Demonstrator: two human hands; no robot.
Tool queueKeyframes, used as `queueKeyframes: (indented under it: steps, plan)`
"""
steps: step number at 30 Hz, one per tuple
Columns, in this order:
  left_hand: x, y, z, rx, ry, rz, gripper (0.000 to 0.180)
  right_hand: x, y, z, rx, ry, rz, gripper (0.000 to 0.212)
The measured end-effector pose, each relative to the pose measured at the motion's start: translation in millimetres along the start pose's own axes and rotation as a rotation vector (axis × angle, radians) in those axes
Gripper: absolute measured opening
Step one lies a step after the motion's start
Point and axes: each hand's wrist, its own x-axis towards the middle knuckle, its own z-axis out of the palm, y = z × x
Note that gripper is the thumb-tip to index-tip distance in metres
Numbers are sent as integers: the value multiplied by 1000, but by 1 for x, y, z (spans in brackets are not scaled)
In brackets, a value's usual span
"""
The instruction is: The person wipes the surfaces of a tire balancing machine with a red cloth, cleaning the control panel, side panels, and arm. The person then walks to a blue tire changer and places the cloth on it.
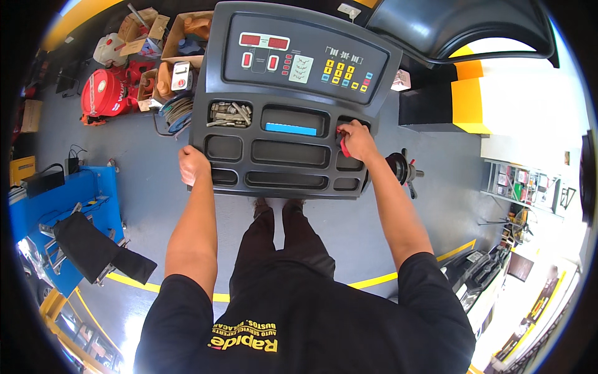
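Note:
Before me stands a wheel balancer with a dark grey control panel and a moulded tray top. My left hand is closed at the tray's left edge, its fingers curled and partly hidden. Over the upper right compartment, my right hand grips a red-and-black item; fingers cover much of it, so its kind is unclear. Metal wheel weights fill the upper left compartment. A blue strip lies in the upper middle one.
The balancer's threaded shaft juts out on the right, below a black wheel guard. Cardboard boxes, a red round container and a coiled hose crowd the far left. Blue equipment stands at left.

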Motion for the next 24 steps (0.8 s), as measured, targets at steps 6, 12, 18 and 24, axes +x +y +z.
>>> queueKeyframes:
  steps: [6,12,18,24]
  plan:
    - [1,-2,6,14,5,-23,43,11,-25,-45,-722,-334,148,28]
    - [-2,-2,5,14,39,11,41,-19,-29,-88,-503,36,7,29]
    - [4,-11,18,-43,73,42,45,-9,7,-11,-220,215,-356,36]
    - [8,-2,11,-17,21,1,45,-16,4,-14,-677,131,-68,24]
